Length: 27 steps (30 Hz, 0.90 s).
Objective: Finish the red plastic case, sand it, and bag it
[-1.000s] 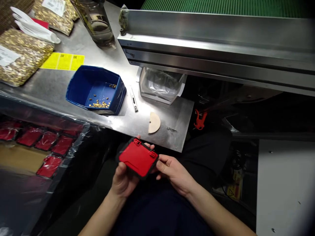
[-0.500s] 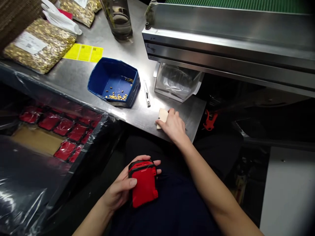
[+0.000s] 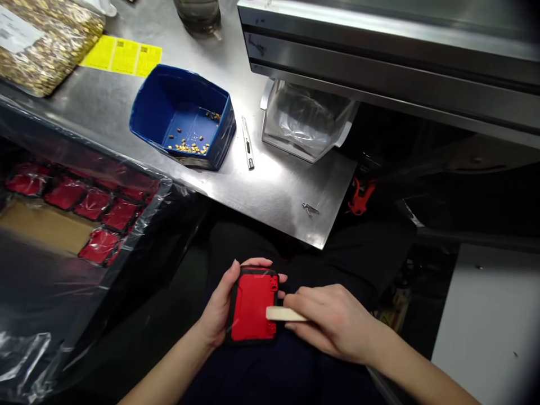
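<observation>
My left hand (image 3: 223,304) is closed around a flat red case with a black edge (image 3: 253,306), held above my lap. Its broad red face is turned up, and two small red hinge-like parts show along its right side. Between the fingers and thumb of my right hand (image 3: 333,318) is a cream-coloured flat block (image 3: 287,314). The block's free end lies over the right part of the case; whether it presses on the surface I cannot tell.
A blue bin (image 3: 181,115) with small brass pieces stands on the metal table (image 3: 270,197). Nearby are a utility knife (image 3: 248,143), a plastic-lined tray (image 3: 304,124) and tweezer-like metal pieces (image 3: 310,210). At left, a plastic-lined crate (image 3: 139,225) holds several wrapped red cases.
My right hand has lifted the cream block off the table and brought it down over the case. My left hand has turned the case more upright. The view has shifted.
</observation>
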Tool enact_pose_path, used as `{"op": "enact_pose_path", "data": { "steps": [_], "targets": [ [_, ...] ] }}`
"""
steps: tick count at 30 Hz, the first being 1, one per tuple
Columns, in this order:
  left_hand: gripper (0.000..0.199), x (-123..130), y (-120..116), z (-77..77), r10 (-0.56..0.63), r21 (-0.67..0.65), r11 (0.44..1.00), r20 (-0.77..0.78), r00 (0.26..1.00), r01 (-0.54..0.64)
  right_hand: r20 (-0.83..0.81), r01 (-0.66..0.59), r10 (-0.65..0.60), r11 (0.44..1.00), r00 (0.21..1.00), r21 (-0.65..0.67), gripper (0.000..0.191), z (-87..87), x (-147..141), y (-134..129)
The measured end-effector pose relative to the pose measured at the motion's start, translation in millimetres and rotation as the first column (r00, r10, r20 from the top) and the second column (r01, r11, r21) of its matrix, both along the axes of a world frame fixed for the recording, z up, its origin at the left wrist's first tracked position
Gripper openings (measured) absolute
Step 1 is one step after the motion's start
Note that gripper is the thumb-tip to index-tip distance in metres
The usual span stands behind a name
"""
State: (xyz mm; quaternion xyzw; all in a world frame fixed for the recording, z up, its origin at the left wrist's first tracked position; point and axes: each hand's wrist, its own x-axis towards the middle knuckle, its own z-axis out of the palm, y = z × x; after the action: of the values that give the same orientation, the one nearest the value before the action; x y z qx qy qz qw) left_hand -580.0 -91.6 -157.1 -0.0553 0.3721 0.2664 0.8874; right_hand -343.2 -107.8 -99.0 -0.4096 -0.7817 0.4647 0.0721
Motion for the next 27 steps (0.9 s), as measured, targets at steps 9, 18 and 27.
{"op": "enact_pose_path", "data": {
  "steps": [9,18,27],
  "targets": [
    [0.048,12.1,-2.4,3.8,-0.135,-0.020,0.991,-0.204,0.970,0.134,0.152,-0.216,0.183,0.946,0.971,0.240,0.037,-16.4,-11.3,4.8],
    [0.047,16.1,-2.3,-0.4,-0.180,-0.018,0.983,-0.220,0.959,0.181,0.187,-0.309,0.264,0.910,0.946,0.277,0.029,-17.9,-3.6,1.1],
    [0.047,20.2,8.1,-0.9,-0.230,-0.076,0.973,-0.214,0.949,0.219,0.183,-0.244,0.203,0.940,0.962,0.240,0.031,-17.3,-4.4,0.5]
  ]
}}
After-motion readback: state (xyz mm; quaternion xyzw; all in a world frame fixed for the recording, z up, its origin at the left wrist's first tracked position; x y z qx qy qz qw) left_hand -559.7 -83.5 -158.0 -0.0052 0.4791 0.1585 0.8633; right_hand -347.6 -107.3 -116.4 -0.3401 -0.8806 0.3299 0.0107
